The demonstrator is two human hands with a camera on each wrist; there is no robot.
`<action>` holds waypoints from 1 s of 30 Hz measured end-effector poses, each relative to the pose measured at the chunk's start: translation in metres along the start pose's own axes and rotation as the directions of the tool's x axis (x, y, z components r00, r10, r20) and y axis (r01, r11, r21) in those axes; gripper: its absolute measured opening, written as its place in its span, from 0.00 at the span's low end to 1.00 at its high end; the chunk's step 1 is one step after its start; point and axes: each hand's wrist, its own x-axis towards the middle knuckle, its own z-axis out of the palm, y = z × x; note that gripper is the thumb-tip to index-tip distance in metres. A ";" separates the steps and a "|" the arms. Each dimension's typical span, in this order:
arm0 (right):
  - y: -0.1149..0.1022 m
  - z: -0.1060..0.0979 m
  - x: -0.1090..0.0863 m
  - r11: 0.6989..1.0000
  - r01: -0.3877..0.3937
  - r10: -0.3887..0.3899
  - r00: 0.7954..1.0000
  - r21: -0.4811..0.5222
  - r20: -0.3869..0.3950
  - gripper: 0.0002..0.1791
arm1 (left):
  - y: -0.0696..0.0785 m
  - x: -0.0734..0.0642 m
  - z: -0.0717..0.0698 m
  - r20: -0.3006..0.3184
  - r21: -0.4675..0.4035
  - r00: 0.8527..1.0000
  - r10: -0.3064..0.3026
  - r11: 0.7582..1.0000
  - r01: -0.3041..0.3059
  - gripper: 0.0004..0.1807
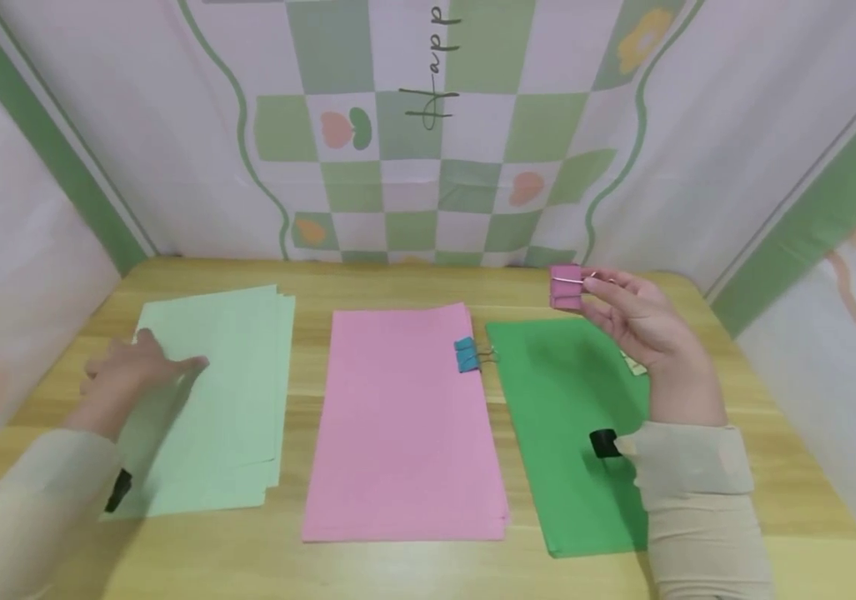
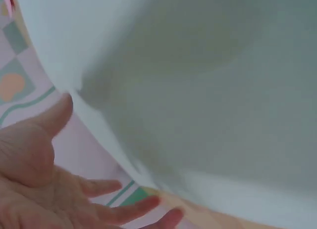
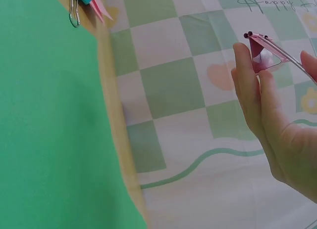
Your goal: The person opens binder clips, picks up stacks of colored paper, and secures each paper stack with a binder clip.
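Note:
In the head view my left hand (image 1: 131,367) rests over the left side of a stack of pale green paper (image 1: 225,400), fingers and thumb spread. The left wrist view shows the same hand (image 2: 54,184) with its thumb at the paper's edge (image 2: 208,115). My right hand (image 1: 641,317) pinches a pink binder clip (image 1: 566,287) by its wire handles, above the far edge of a green paper stack (image 1: 570,433). Seen from the right wrist, the clip (image 3: 257,48) sits between the thumb and fingers.
A pink paper stack (image 1: 401,425) lies in the middle, with a blue binder clip (image 1: 467,355) on its right edge. A small pale yellow item (image 1: 633,363) is partly hidden behind the right hand. A checkered cloth (image 1: 412,183) hangs behind the wooden table (image 1: 397,571).

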 end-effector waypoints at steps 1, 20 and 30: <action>0.000 0.000 0.000 1.000 -0.001 0.001 1.000 -0.001 -0.002 0.22 | 0.000 -0.003 -0.001 0.040 -0.022 0.999 -0.034 0.999 0.035 0.73; -0.012 -0.002 -0.008 0.997 0.070 -0.070 0.997 0.027 0.008 0.17 | 0.014 0.004 -0.012 0.124 -0.079 0.986 -0.112 0.989 0.122 0.69; -0.016 -0.001 -0.011 0.996 0.083 -0.083 0.996 0.008 -0.008 0.13 | 0.018 0.006 -0.016 0.146 -0.114 0.985 -0.089 0.988 0.107 0.71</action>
